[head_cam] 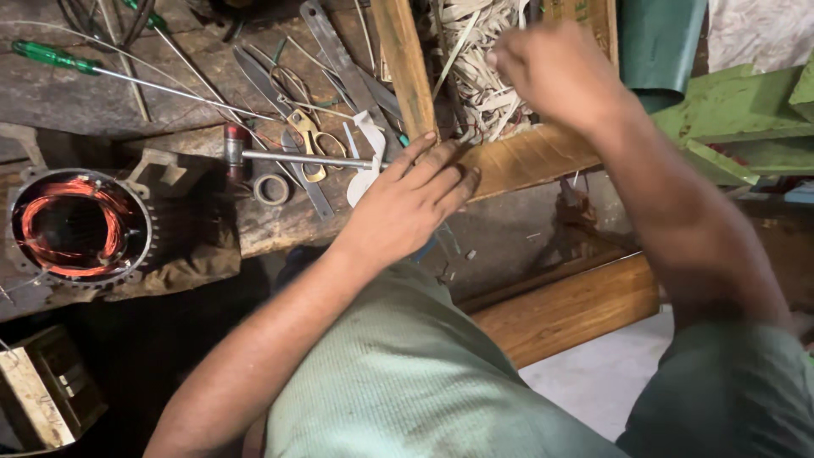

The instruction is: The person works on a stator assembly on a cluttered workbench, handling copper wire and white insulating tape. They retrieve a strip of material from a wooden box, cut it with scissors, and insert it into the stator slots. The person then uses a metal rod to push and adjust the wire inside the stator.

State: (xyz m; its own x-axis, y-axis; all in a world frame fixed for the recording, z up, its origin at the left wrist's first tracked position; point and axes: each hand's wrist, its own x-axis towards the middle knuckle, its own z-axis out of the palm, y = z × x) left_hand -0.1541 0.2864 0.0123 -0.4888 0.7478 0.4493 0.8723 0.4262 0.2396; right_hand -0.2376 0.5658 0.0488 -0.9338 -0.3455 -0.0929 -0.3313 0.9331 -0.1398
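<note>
the fingers of the left hand (407,208) lie stretched out and together, released, holding nothing; the fingertips rest flat on the end of a slanting wooden bar (530,157) just right of the frame's centre. the palm sits over the edge of a worn workbench (76,97), close beside a white curved strip (369,157) and the thin steel shaft of a hammer (297,159), which runs leftward to its small dark head.

the right hand (555,72) is raised in the upper middle of the frame, blurred. its fingers are curled inward at a bundle of pale fibre strips (483,76) packed inside the wooden frame; whether they actually pinch a strip cannot be told. its forearm runs down to the lower right corner.

a second wooden upright (405,64) rises from the bar toward the top edge, and another plank (568,309) lies lower, at centre right. left of the left hand the bench carries scissors with yellow handles (307,144), a roll of tape (271,189), flat metal blades and long rods, and a green-handled screwdriver (51,57) at the upper left. at the left edge sits a round motor stator (76,225) with copper-red windings. green-painted metal (729,110) shows at the upper right. the person's grey-green shirt fills the bottom centre.
</note>
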